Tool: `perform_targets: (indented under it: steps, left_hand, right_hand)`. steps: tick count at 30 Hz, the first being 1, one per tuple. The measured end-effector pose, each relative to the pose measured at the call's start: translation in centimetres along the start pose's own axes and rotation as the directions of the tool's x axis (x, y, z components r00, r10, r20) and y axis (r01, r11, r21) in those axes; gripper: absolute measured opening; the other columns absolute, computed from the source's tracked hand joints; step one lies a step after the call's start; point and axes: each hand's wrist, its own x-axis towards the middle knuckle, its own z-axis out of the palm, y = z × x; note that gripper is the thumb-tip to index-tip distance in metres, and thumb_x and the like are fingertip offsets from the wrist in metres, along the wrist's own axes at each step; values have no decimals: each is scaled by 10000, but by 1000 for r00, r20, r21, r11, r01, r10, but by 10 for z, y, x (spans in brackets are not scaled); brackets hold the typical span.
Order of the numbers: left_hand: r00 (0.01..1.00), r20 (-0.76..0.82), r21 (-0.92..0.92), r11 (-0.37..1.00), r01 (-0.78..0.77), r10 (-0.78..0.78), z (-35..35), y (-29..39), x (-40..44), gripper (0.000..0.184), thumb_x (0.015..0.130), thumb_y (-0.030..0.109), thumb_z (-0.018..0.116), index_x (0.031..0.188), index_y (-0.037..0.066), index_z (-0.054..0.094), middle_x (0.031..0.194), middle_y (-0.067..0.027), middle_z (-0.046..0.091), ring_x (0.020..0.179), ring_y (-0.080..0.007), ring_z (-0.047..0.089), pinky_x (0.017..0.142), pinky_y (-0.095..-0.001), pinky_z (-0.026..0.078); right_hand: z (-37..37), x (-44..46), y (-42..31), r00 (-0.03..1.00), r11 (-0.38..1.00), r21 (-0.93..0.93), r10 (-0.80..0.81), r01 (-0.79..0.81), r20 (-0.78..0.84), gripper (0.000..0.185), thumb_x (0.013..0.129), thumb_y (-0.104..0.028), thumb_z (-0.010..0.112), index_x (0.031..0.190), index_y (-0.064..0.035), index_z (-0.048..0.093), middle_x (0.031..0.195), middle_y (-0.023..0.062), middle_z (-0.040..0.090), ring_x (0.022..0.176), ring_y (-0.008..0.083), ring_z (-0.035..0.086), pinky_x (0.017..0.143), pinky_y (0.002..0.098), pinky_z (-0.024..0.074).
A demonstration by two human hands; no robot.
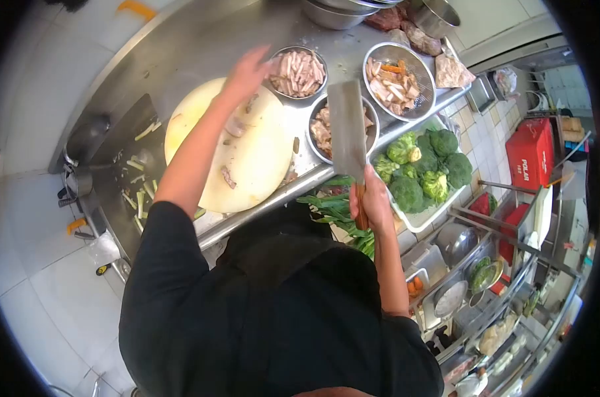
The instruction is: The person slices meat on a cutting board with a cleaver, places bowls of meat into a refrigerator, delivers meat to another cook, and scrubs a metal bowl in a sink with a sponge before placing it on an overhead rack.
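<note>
My left hand [248, 71] is over the far edge of the round cutting board [260, 159], beside a metal bowl of meat strips [297, 73]. Its fingers are blurred by motion. In my right hand [374, 202] is the wooden handle of a cleaver [347, 126], whose broad blade points away from me. The blade partly covers a bowl of meat pieces [322, 132]. Small meat scraps [228, 176] lie on the board. A perforated bowl with cut meat [391, 89] stands to the right of the blade.
Broccoli [437, 165] fills a white tray at the right, with leafy greens [336, 205] beside it. Cut stalks [141, 198] lie in the steel sink area at left. Large meat pieces [451, 71] and stacked bowls [336, 14] stand at the back. A red box [528, 155] is farther right.
</note>
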Motion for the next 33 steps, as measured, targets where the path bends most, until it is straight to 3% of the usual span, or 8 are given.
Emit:
perform_targets:
  steps: [3,5,14,22,26,29,30,33]
  left_hand:
    - [916,172,206,922,327,-363,-44,-15,-77,472,889,203,685,1334,63,612,1388,-190,571,1243,-342,573,1040,-393,465]
    - [987,104,357,931,75,-119,-38,-13,-133,484,837,167,733,1294,46,633,1315,-181,618,1150,-313,629,980,-374,498]
    - [804,264,-338,729,595,-534,-18,10,-176,352,856,128,681,1199,49,692,1087,-186,683,1034,-312,662,926,-388,507]
    - [974,-204,89,989,115,-95,7,27,-237,341,828,164,733,1131,13,689,986,-167,681,985,-362,617,917,-449,458]
    - [998,-61,90,996,-10,15,-7,11,-249,246,810,167,746,1029,58,716,979,-113,692,959,-304,630,897,-423,413]
    - [996,-73,71,996,-45,51,-10,11,-251,195,795,166,756,968,83,726,985,-78,700,959,-268,636,884,-407,384]
    - [996,-79,71,997,-36,42,-7,10,-254,189,790,167,761,958,87,728,985,-69,702,960,-260,636,878,-405,379]
    - [991,-118,56,997,-52,59,-10,9,-261,192,785,167,765,957,87,731,993,-70,698,980,-261,630,889,-414,381]
  right_hand:
    - [7,-11,6,995,994,-102,50,-41,84,663,1067,-516,317,682,-20,529,496,71,490,388,174,479,413,315,409]
    - [18,-12,10,986,987,-142,91,-71,139,657,1067,-510,330,695,-8,534,504,75,494,393,174,479,410,319,407]
    - [53,-3,38,981,968,-242,113,-72,159,565,1059,-505,375,1136,5,606,574,54,512,430,149,501,418,304,416]
    - [89,-70,-7,981,902,-385,-182,193,67,508,1076,-396,392,1323,1,591,584,107,555,552,218,596,591,371,480]
    - [109,-42,48,875,643,-635,-469,428,116,508,1066,-396,413,1306,16,588,720,216,645,673,362,657,708,433,521]
    - [107,-21,60,939,698,-635,-310,331,149,507,1062,-395,418,1262,34,599,920,290,688,869,454,679,800,452,520]
    - [117,-42,0,979,794,-590,200,-146,27,532,1064,-412,401,1218,52,610,913,292,692,859,439,688,792,444,520]
    - [116,-60,-6,1000,825,-565,-6,6,2,566,1074,-445,362,1217,39,619,618,144,581,547,225,597,610,383,494]
